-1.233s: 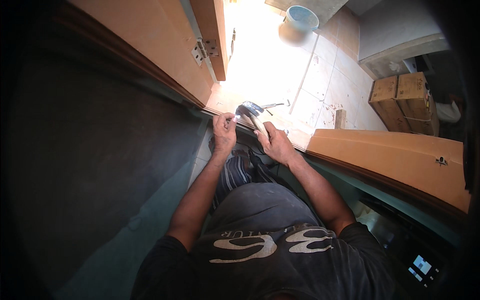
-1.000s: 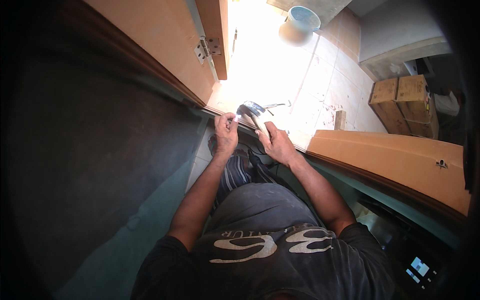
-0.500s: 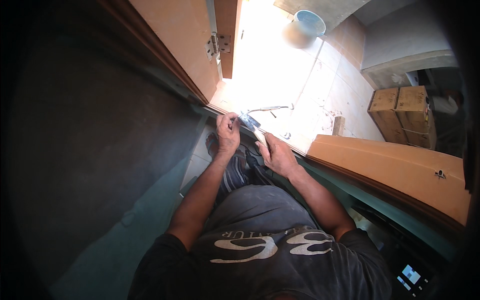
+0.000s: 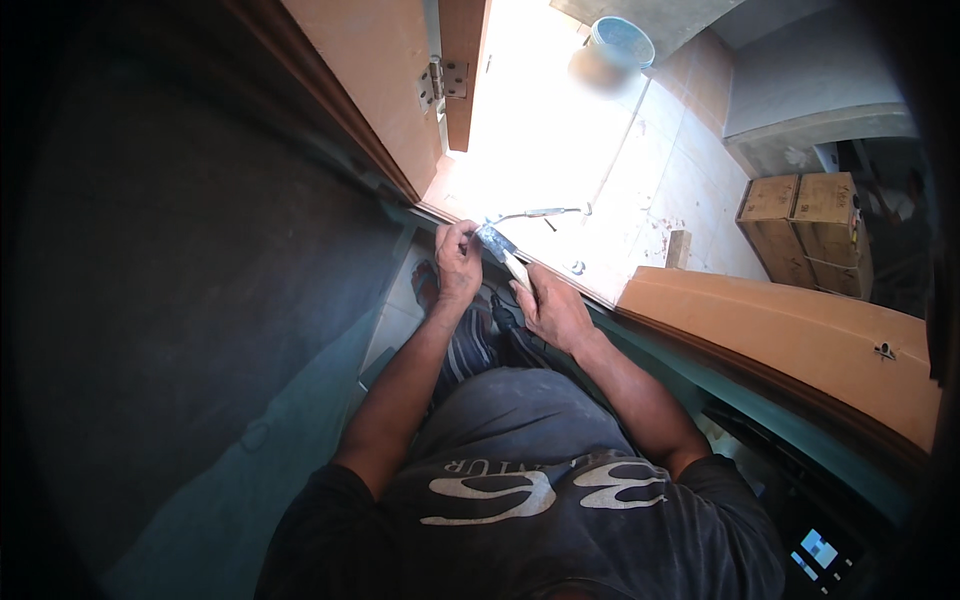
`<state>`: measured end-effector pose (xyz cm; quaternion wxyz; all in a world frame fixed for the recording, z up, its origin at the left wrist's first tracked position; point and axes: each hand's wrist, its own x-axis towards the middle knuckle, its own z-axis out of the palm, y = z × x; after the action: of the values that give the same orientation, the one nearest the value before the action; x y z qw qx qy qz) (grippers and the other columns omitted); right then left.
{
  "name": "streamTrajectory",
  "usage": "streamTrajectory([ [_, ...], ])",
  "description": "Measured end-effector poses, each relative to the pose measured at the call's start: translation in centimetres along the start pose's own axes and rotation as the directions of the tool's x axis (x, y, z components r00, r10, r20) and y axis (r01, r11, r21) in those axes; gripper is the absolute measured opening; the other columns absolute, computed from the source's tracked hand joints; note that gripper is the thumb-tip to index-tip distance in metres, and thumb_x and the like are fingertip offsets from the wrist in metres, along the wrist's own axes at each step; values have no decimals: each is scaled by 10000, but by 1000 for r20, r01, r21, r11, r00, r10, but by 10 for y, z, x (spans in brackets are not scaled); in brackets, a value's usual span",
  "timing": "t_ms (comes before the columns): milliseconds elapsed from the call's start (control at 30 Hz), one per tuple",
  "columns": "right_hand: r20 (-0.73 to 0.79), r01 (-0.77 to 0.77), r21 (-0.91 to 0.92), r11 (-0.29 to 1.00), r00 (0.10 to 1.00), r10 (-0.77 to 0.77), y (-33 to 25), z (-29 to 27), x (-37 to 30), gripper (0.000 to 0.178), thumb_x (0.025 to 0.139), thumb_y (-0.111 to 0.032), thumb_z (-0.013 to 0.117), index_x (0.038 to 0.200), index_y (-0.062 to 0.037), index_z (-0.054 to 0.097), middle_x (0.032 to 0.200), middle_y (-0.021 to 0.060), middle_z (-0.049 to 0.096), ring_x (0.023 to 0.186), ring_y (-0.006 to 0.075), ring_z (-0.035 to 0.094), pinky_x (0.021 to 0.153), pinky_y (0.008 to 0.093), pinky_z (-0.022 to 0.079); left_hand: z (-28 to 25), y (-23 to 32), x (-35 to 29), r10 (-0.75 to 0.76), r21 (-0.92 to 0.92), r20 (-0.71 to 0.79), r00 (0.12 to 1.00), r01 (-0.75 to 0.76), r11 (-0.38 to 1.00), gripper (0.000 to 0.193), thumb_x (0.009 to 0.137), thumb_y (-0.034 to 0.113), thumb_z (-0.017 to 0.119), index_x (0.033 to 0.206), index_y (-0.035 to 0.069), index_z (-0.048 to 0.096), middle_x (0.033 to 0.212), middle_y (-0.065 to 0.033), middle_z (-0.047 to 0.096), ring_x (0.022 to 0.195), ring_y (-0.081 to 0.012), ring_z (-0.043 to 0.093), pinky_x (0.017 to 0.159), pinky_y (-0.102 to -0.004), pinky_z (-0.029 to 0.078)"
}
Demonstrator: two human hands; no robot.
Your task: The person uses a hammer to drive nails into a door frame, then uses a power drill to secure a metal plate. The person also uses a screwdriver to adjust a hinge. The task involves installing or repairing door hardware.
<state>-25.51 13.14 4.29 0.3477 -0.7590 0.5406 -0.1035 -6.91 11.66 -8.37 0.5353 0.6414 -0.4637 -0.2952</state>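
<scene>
My right hand point(image 4: 557, 308) is closed round the pale handle of a putty knife point(image 4: 497, 241). Its wide, smeared grey blade points up and left, toward my left hand point(image 4: 458, 265). The fingers of that left hand are curled and pinched close to the blade's end, over the edge of the wooden sill point(image 4: 435, 210). Whether they grip the blade or something small beside it is hidden. Just beyond the blade, a thin bent metal tool point(image 4: 543, 212) with a thicker grey middle lies on the bright surface.
Wooden frame parts flank the opening: a hinged panel point(image 4: 365, 75) with a metal hinge point(image 4: 433, 85) at left, another panel point(image 4: 770, 335) at right. Beyond lie a wood block point(image 4: 678, 249), stacked cardboard boxes point(image 4: 797, 232) and a blue bucket point(image 4: 624, 40). A dark wall point(image 4: 200, 260) stands at left.
The blade has tilted slightly and sits a touch further left, against my left fingers. Both hands keep nearly the same place and hold; the whole view has shifted slightly.
</scene>
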Motion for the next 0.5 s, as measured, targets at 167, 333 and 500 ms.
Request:
streamTrajectory([
  [167,-7,-2,-6,1000,1000,2,-2,1,-2,282,1052,-296,636,1048,-21,573,900,283,679,834,503,677,725,566,531,-1,3,0,61,32,-39,997,-60,998,164,959,8,712,1116,54,727,984,-62,579,817,-168,571,734,-317,501],
  [333,-38,-72,154,986,996,78,-8,-9,-13,253,1055,-254,640,1126,-13,609,869,264,681,772,475,675,692,517,531,-6,12,0,-73,-32,40,997,74,997,181,972,13,709,1140,71,742,1024,-47,596,881,-131,575,798,-283,508],
  [500,-203,-35,317,948,974,104,12,-19,-40,197,1025,-131,714,1157,-8,637,711,94,621,588,140,548,542,335,454,-6,7,0,-103,-159,52,993,110,981,216,965,0,737,1175,53,741,1045,-22,616,884,-87,570,816,-238,505],
])
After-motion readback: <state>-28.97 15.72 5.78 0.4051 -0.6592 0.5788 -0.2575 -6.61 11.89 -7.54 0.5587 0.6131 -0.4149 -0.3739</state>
